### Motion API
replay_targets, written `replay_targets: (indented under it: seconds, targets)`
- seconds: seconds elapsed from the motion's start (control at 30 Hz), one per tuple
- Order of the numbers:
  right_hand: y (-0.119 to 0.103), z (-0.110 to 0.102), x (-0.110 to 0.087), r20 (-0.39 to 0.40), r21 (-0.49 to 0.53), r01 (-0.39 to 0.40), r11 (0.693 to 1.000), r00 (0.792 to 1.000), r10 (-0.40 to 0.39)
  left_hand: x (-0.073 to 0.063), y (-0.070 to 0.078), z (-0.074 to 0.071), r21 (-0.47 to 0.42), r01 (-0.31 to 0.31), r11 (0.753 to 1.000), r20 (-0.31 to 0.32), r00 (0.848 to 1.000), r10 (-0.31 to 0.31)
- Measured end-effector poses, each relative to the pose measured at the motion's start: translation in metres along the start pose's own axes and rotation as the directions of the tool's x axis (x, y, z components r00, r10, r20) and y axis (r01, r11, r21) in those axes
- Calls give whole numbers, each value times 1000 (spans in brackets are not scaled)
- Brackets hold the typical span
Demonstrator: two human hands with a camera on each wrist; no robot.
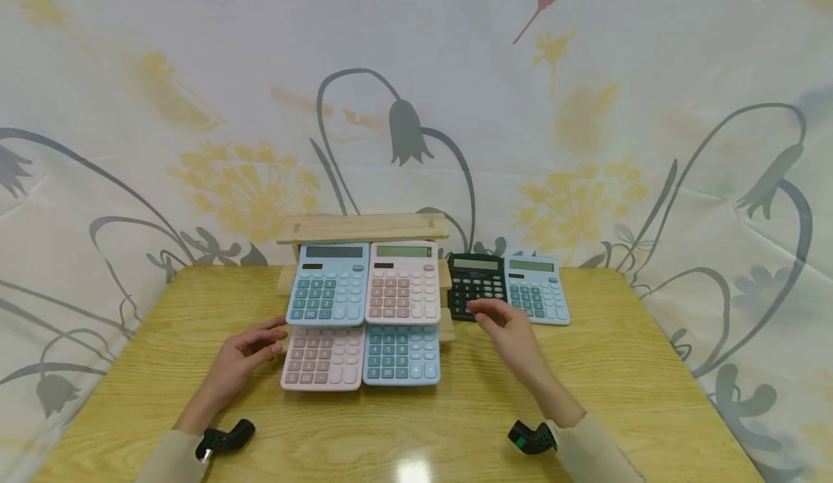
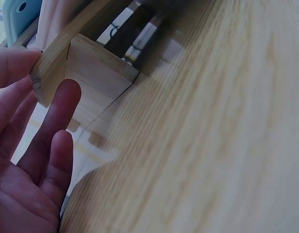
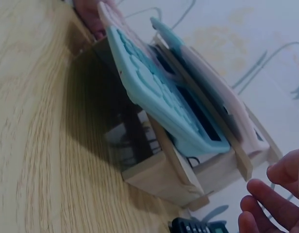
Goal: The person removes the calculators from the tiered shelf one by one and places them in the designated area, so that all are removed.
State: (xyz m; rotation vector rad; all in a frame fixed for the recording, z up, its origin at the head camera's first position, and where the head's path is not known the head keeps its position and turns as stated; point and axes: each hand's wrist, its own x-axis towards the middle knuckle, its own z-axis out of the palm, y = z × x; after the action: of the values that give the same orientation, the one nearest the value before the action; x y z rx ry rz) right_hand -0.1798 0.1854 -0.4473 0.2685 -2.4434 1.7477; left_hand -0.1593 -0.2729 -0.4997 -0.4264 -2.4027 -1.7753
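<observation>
A wooden rack (image 1: 364,228) bears two tiers of tilted calculators. The upper tier has a blue calculator (image 1: 328,284) on the left and a pink calculator (image 1: 403,284) on the right. Below them lean another pink calculator (image 1: 323,358) and another blue calculator (image 1: 402,355), their tops hidden. My left hand (image 1: 244,353) is at the rack's left side, a fingertip touching the wooden edge (image 2: 52,68) in the left wrist view. To the right of the rack, my right hand (image 1: 510,335) hovers with loosely bent fingers and nothing in them, overlapping the black calculator (image 1: 477,280) in the head view.
Beside the black calculator lies a third blue calculator (image 1: 540,288), partly behind my right hand. Everything stands on a wood-grain table (image 1: 625,367). A flower-printed cloth (image 1: 494,143) hangs behind the table's back edge.
</observation>
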Motion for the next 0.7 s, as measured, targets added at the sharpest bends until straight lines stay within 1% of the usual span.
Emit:
replay_targets:
  seconds: [0.2,0.37,0.5,0.7]
  targets:
    - [-10,9,1,33,39,-21,999,999,20,0,1,1,-3,-12,1000,-1,1000,12]
    - [-14,16,4,32,12,-35,999,999,35,0,1,0,14,0,1000,2,1000,0]
    - [-16,21,6,40,18,-29,999,999,28,0,1,0,20,-1,1000,1,1000,1]
    - [-18,26,8,55,80,-8,997,998,3,0,-1,-1,15,18,1000,-2,1000,-18]
